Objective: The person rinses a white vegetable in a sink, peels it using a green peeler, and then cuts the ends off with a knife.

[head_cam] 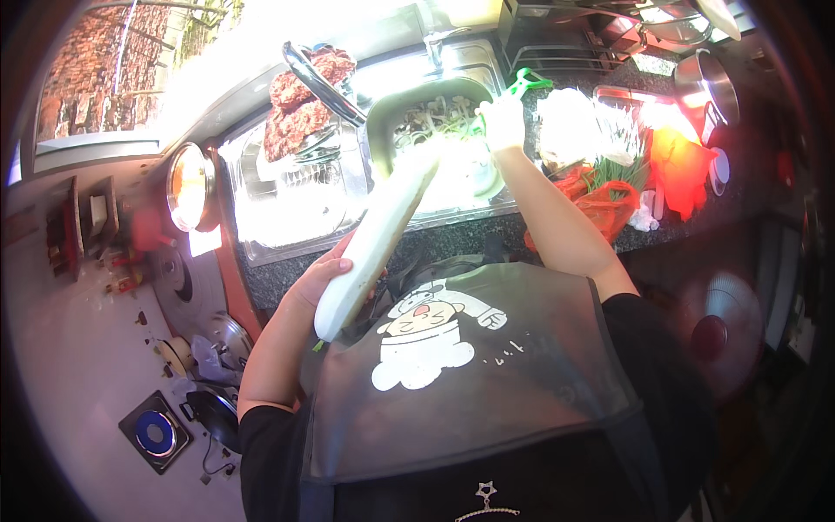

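Observation:
My left hand (329, 274) grips a long white radish (385, 225) near its lower end, thumb on top. A bit of green shows at that end. The radish slants up and right, its far end over a basin (391, 111) in the sink, where glare blurs its outline. Pale stringy scraps (437, 117) lie in the basin. My right hand (505, 124), partly washed out by light, is closed around a green-handled peeler (531, 81) at the basin's right rim. The peeler's blade cannot be made out clearly.
Left of the basin, a curved faucet (319, 81) arches past a reddish-brown cloth (300, 107) and a drainboard. Right of my arm are orange plastic bags (603, 212), green stalks (620, 173) and a steel pot (708, 88). A fan (711, 336) stands at lower right.

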The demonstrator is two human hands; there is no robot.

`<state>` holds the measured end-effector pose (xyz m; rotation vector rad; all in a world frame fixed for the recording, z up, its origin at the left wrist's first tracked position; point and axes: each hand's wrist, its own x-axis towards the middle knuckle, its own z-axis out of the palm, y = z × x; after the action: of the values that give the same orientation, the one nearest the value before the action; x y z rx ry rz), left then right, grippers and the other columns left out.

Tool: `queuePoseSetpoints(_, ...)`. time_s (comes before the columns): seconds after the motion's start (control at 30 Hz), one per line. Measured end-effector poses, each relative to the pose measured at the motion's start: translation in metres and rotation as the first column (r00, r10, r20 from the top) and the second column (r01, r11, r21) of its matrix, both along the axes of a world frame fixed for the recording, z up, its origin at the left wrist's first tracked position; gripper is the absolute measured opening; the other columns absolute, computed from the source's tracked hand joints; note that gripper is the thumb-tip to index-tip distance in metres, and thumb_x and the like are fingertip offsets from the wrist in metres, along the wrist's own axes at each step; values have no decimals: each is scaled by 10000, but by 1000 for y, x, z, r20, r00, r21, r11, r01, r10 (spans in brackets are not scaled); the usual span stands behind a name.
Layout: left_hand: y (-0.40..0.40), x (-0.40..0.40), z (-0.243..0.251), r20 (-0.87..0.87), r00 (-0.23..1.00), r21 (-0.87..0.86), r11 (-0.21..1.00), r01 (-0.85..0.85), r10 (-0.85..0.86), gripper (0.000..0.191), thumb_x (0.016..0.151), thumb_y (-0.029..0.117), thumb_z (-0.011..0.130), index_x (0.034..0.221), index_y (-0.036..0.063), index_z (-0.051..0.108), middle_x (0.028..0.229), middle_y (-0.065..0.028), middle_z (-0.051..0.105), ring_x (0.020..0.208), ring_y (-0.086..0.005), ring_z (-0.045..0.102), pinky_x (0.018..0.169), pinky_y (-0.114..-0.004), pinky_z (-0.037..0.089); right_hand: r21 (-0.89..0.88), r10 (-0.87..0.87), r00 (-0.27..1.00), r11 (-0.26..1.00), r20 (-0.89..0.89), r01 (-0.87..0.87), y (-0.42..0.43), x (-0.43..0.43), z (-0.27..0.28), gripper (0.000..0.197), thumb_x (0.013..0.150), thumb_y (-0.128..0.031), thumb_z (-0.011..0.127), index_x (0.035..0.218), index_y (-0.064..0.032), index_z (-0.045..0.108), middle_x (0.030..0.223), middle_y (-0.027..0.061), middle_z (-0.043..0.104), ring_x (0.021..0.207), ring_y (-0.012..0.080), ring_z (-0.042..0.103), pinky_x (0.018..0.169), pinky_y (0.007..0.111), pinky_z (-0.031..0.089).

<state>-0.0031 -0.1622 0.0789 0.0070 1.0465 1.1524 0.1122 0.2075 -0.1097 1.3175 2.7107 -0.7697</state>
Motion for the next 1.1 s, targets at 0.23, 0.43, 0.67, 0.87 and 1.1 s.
queuePoseSetpoints(0.23, 14, -10, -37, 264, 959, 17, 994, -109, 101, 668, 970, 470, 507, 1395, -35, 401, 1170, -234, 596, 846, -277, 670, 702, -363, 605, -10, -139, 843, 988, -520, 157, -46, 1, 56, 532, 826, -113, 704, 1291, 6, 476, 1138, 179, 576, 1052, 267, 596, 877, 400, 504)
queuePoseSetpoints(0.43, 70, 8, -48, 233, 958, -126, 982, -141, 167, 563, 1003, 460, 435, 1308, -9, 501, 1021, -200, 639, 842, -273, 676, 672, -366, 601, -868, -779, 395, 382, -487, -317, -112, 11, 128, 267, 904, -145, 684, 1085, -6, 544, 899, 94, 609, 747, 147, 615, 722, 313, 529)
queuePoseSetpoints(0.67, 111, 0, -88, -69, 995, 82, 995, -64, 70, 424, 1007, 384, 423, 1127, 19, 602, 942, -87, 650, 821, -195, 661, 692, -346, 566, -763, -650, 401, 521, -645, -382, -188, 24, 179, 320, 919, -164, 676, 1138, -30, 484, 957, 42, 606, 890, 104, 593, 785, 286, 504)
queuePoseSetpoints(0.87, 121, 0, -106, -192, 973, 313, 948, -62, 127, 253, 1022, 247, 485, 1121, 43, 598, 917, -20, 620, 805, -100, 621, 679, -277, 537, -754, -544, 535, 564, -646, -337, -197, 21, 179, 336, 904, -188, 672, 1120, -1, 496, 885, 106, 629, 792, 161, 626, 713, 331, 512)
queuePoseSetpoints(1.1, 89, 2, -51, 168, 985, -96, 995, -14, 30, 489, 1052, 418, 347, 1194, 6, 567, 928, -118, 646, 759, -202, 663, 648, -369, 574, -764, -544, 623, 630, -562, -140, -114, -10, 115, 362, 864, -216, 681, 1095, 30, 551, 904, 137, 644, 840, 226, 640, 726, 362, 502)
